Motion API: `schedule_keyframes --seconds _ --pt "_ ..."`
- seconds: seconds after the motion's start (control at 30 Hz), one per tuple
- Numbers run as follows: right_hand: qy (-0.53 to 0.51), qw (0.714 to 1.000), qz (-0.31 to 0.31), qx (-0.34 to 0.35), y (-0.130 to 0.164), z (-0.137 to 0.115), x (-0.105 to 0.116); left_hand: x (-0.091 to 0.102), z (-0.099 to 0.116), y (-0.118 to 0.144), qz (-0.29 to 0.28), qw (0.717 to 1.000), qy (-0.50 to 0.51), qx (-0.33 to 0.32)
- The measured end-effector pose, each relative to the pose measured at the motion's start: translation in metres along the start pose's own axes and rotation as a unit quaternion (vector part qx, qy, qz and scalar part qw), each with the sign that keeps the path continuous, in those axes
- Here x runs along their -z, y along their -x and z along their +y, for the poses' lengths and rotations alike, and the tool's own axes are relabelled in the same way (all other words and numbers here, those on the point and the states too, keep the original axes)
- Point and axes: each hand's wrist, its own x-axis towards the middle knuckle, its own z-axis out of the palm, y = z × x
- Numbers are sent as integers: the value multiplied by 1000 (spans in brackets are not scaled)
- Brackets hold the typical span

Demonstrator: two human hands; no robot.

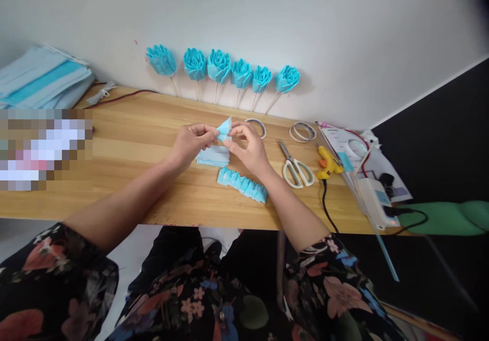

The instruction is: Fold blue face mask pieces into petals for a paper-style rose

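Both hands meet over the middle of the wooden table (pixel 145 127). My left hand (pixel 191 142) and my right hand (pixel 248 145) pinch a small folded blue piece (pixel 224 128) between their fingertips, held just above the tabletop. Under the hands lies a small stack of flat blue squares (pixel 213 156). Nearer to me, a row of folded blue pieces (pixel 242 184) lies on the wood below my right wrist.
Several blue fabric roses on sticks (pixel 219 68) lean on the wall. Two tape rolls (pixel 302 131), white scissors (pixel 296 167), a yellow glue gun (pixel 328 162) and a power strip (pixel 376 203) lie right. Blue face masks (pixel 42 78) are piled far left.
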Motion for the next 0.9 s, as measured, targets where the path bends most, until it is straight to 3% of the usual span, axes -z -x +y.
schedule_keyframes --seconds 0.2,0.33,0.47,0.53,0.73,0.9 --pt "-57 998 6 -16 1 4 1 -1 2 2 -12 1000 3 -2" --pt "-129 989 21 -64 -1 11 -2 -3 2 3 -20 1000 5 -5" --pt "-183 975 -40 -118 -2 14 -5 -3 1 3 -17 1000 3 -9" --pt "-171 977 -57 -116 -1 13 -6 -3 1 3 -14 1000 2 -13" --pt "-74 995 -15 -69 1 11 -7 -3 1 4 -22 999 -19 -31" --pt "-44 997 -19 -66 0 13 -6 -3 1 3 -28 999 -28 -30"
